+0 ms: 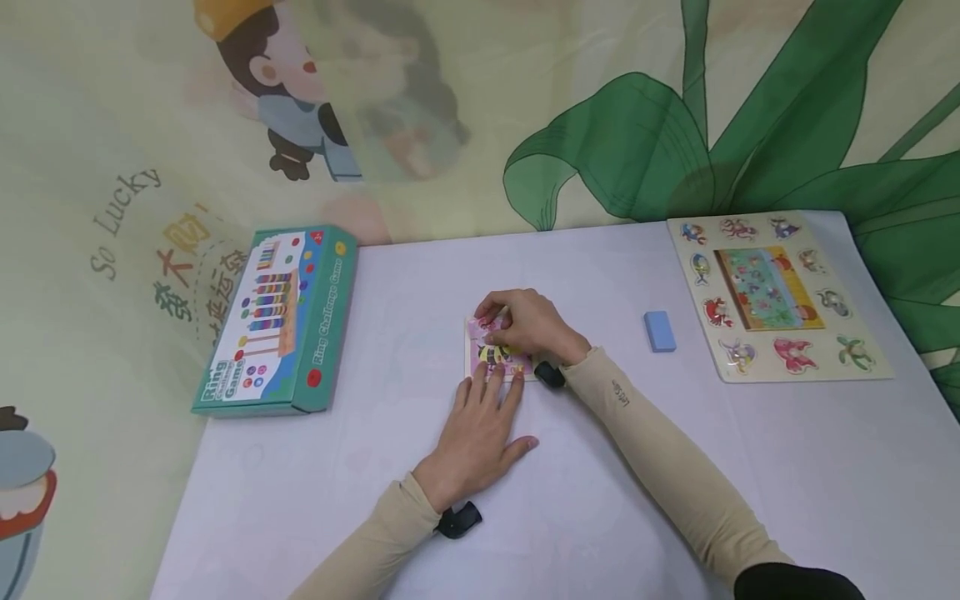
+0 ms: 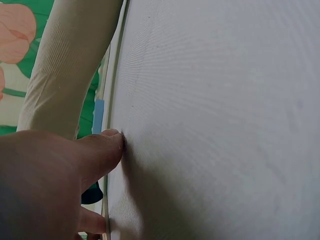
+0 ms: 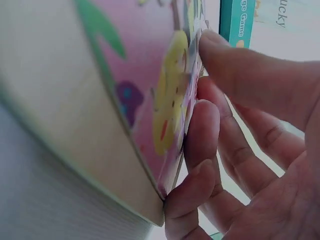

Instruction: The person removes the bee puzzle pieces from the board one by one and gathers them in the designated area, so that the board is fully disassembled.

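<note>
A small pink picture puzzle (image 1: 474, 354) with a yellow-and-black bee lies mid-table, its pale wooden edge (image 3: 60, 115) seen close in the right wrist view. My right hand (image 1: 528, 323) is over its far right part, with thumb and fingers curled and pinching a puzzle piece at the surface; the fingers partly hide that piece. My left hand (image 1: 471, 429) lies palm down with straight, spread fingers, their tips touching the puzzle's near edge. In the left wrist view, the left thumb (image 2: 102, 155) rests against the white tablecloth.
To the left lies a green ring game box (image 1: 341, 321). A blue block (image 1: 660, 332) sits right of the puzzle. Farther right is a pale wooden board (image 1: 697, 250) with several sea-creature pictures. A printed curtain (image 1: 480, 125) hangs behind the table.
</note>
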`<act>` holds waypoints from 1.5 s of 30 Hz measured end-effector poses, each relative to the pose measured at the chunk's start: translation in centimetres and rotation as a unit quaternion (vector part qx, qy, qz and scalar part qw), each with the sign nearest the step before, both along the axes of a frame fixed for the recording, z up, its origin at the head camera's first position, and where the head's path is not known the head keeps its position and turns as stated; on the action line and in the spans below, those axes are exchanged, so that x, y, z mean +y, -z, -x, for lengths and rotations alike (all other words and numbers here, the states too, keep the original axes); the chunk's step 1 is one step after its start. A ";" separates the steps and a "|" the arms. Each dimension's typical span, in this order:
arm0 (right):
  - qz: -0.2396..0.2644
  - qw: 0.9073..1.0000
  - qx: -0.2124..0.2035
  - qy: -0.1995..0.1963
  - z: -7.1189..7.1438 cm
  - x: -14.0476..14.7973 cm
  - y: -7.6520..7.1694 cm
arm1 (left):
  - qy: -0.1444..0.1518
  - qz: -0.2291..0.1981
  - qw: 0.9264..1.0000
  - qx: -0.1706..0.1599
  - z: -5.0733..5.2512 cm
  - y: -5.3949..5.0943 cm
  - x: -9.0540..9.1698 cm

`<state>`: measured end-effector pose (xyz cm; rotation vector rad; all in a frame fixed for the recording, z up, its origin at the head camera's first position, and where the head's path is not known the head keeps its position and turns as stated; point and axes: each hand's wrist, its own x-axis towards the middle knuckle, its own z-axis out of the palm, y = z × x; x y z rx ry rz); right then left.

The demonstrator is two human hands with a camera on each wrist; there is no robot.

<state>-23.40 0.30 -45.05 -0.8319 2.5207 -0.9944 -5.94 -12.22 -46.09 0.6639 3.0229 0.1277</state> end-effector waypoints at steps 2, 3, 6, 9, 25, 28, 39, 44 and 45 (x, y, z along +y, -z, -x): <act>0.008 1.000 0.004 -0.002 -0.1 -0.1 0.1 | -0.002 -0.002 1.000 -0.002 -0.1 0.0 0.0; 0.012 1.000 0.005 -0.004 -0.2 -0.2 0.1 | -0.002 -0.003 1.000 -0.003 -0.2 0.1 0.0; 0.022 0.999 0.018 -0.014 -0.2 -0.3 0.4 | -0.004 -0.003 1.000 -0.002 -0.3 0.2 -0.1; 0.023 0.999 0.031 -0.025 -0.2 -0.4 0.5 | -0.003 -0.003 1.000 0.002 -0.4 0.2 -0.1; 0.000 0.997 0.061 -0.050 -0.1 -0.5 0.7 | 0.002 -0.006 1.000 0.011 -0.4 0.5 -0.1; -0.013 0.997 0.062 -0.053 -0.1 -0.7 0.5 | 0.004 -0.009 1.000 0.017 -0.3 0.5 -0.1; -0.021 0.997 0.061 -0.050 -0.3 -0.9 0.1 | 0.005 -0.008 1.000 0.025 0.0 0.4 -0.1; -0.012 0.997 0.061 -0.038 -0.5 -0.9 0.0 | 0.005 -0.006 1.000 0.020 0.0 0.3 0.0; -0.011 0.997 0.063 -0.035 -0.5 -1.0 0.0 | 0.005 -0.006 1.000 0.018 -0.1 0.3 -0.1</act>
